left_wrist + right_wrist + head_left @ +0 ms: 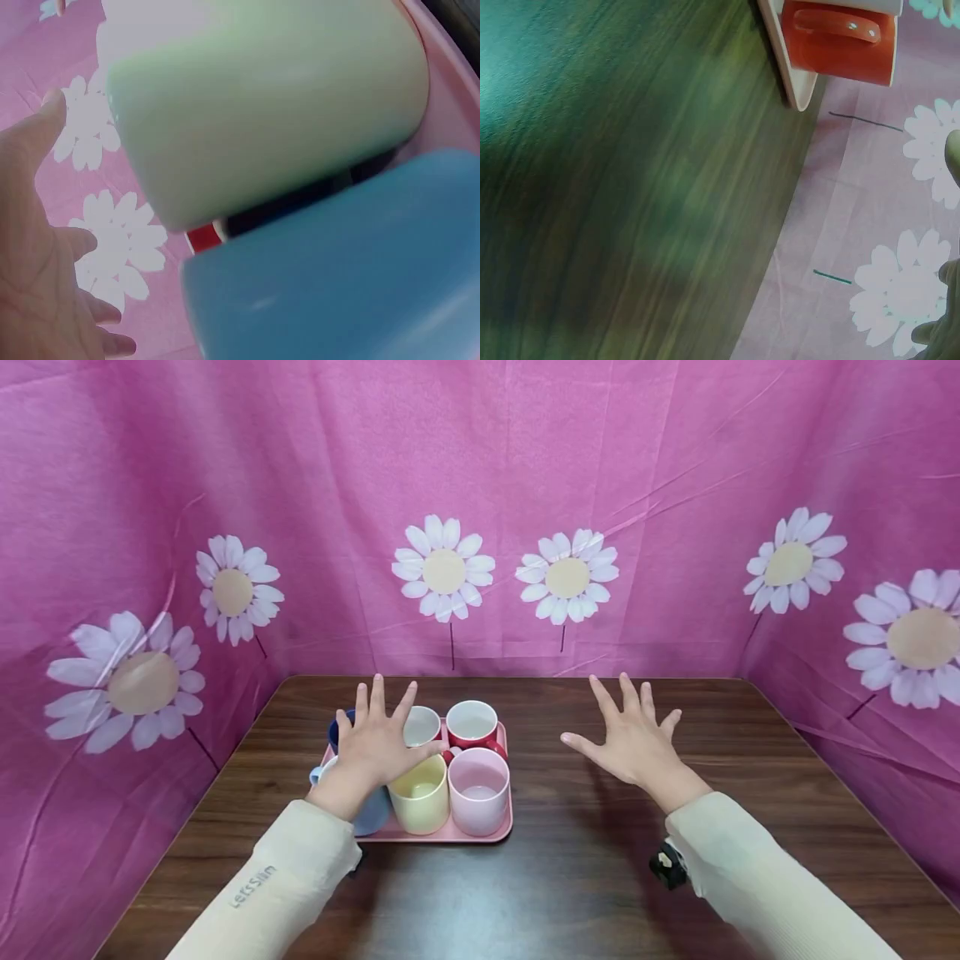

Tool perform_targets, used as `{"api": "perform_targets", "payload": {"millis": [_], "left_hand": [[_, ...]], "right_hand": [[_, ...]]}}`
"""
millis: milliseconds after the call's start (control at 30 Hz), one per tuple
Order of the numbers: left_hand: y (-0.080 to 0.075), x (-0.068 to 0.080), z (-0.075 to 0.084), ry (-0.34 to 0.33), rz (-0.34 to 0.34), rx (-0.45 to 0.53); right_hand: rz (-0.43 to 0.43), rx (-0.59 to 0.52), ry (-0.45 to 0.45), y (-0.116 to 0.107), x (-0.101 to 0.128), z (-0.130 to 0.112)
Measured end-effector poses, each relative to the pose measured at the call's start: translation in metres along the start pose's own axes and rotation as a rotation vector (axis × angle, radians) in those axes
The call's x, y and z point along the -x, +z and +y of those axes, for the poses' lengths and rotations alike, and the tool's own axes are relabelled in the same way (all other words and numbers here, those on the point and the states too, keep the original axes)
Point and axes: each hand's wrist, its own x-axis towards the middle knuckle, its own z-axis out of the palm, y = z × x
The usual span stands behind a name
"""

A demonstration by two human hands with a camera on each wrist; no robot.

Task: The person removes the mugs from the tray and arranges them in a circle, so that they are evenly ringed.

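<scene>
Mugs crowd a pink tray [390, 835] that sits on the dark wooden counter [570, 877], left of centre and toward my 11 o'clock. My left hand [378, 745] hovers flat above them, fingers spread and straight, holding nothing — the grip is wide apart. Under its palm, at the tray's 7 o'clock corner, stands a light blue mug [367, 814], mostly hidden by my wrist. Just beside it, at the tray's 6 o'clock, is a pale yellow mug [418, 797], and touching that at 5 o'clock a pink mug [478, 793]. In the back row a dark blue mug [335, 733] peeks out at 11 o'clock, a white mug [422, 725] sits at 12, partly under my fingers, and a red mug [474, 727] with a white inside stands at 1 o'clock.

From the left wrist view the yellow and blue mugs fill the frame side by side, my open palm at the edge.

My right hand [633, 745] hangs over bare wood well apart from the tray, at its 3 o'clock — fingers splayed, this grip apart too, nothing in it. Pink cloth with white daisies [442, 568] walls the counter on three sides.
</scene>
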Motion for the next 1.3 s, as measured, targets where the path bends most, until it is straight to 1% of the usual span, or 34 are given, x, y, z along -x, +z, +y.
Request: {"api": "perform_targets", "payload": {"millis": [133, 267, 433, 633, 867, 967, 1300], "left_hand": [[-0.005, -0.001, -0.006, 0.003, -0.002, -0.011], [-0.012, -0.001, -0.014, 0.007, 0.002, 0.004], [-0.02, 0.0, -0.028, 0.007, 0.01, 0.021], [-0.028, 0.0, -0.046, -0.016, 0.003, 0.047], [-0.031, 0.0, -0.065, -0.029, 0.008, 0.073], [-0.032, 0.002, -0.072, -0.033, 0.018, 0.098], [-0.036, 0.007, -0.1, -0.052, 0.036, 0.229]], "right_hand": [[0.007, -0.004, -0.014, -0.002, -0.003, -0.005], [0.015, -0.014, -0.027, -0.003, -0.007, -0.011], [0.021, -0.035, -0.039, -0.005, -0.01, -0.018], [0.022, -0.063, -0.046, -0.006, -0.012, -0.026], [0.034, -0.094, -0.075, -0.003, -0.014, -0.037], [0.029, -0.107, -0.092, -0.003, -0.013, -0.042], [0.008, -0.142, -0.158, 0.004, -0.009, -0.054]]}}
